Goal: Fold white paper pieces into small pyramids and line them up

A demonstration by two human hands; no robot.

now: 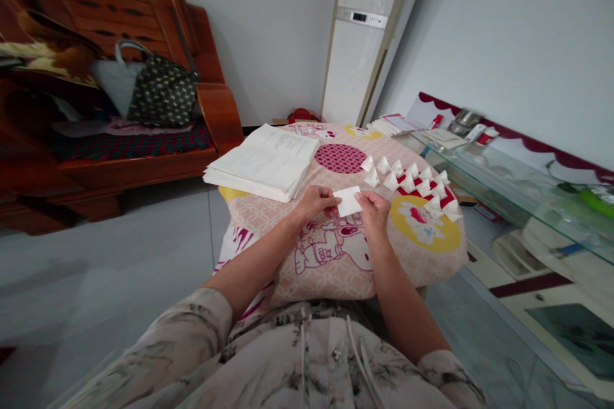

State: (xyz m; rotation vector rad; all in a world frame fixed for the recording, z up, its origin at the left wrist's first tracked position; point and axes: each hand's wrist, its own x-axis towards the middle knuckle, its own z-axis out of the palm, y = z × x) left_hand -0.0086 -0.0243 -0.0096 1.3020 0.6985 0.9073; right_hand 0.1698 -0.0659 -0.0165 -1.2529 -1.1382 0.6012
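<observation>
Between my two hands, just over the near middle of the round table, is a small white folded piece of paper (348,202). My left hand (318,202) pinches its left edge between thumb and fingers. On the opposite side my right hand (375,209) grips the right edge. To the right, several small folded white paper shapes (414,172) stand in rows on the tablecloth. A thick stack of white paper sheets (263,158), the top one with printed lines, lies beyond my left hand.
A patterned pink tablecloth (336,291) covers the table. On the right stands a glass-topped cabinet (522,192) with small items on it. A wooden sofa (215,115) holding bags is at the left. Behind the table rises a tall white air conditioner (355,70).
</observation>
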